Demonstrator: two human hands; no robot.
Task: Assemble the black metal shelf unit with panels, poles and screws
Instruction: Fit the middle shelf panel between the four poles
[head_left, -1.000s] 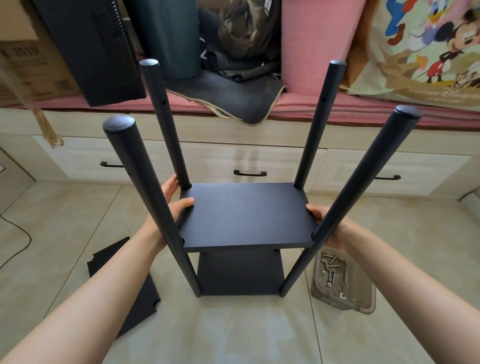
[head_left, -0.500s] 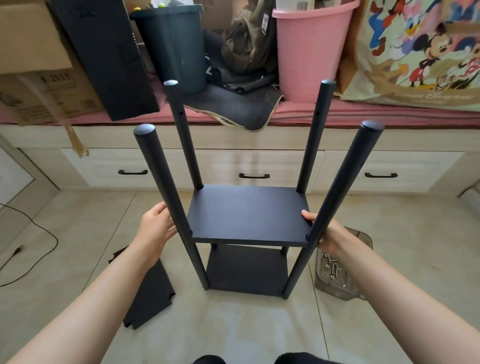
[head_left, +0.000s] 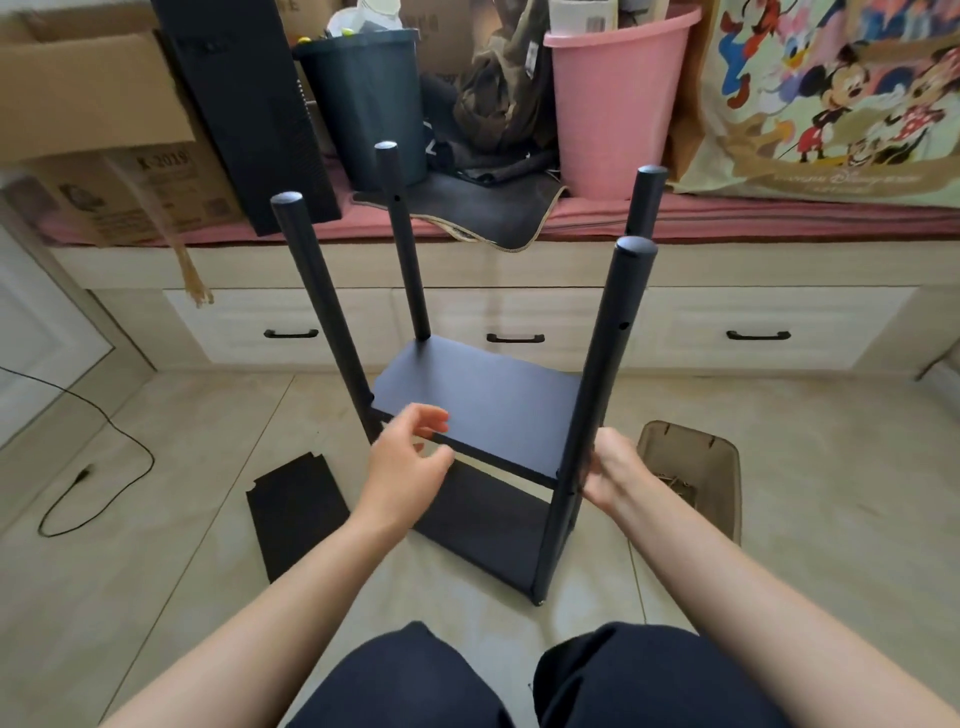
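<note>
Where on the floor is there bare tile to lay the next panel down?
Bare tile lies left of the spare panel, up to the cable, and in front of that panel beside the left forearm. Right of the screw tray is open too. Between the shelf unit and the tray it is crowded by the right hand.

- Bright, even daylight; shadows under the shelf unit (head_left: 498, 415) are soft and faint.
- No strong glare on the floor tiles around it.
- Slight motion blur overall.
- Wide-angle bending of straight lines well away from it, toward the edges.
</note>
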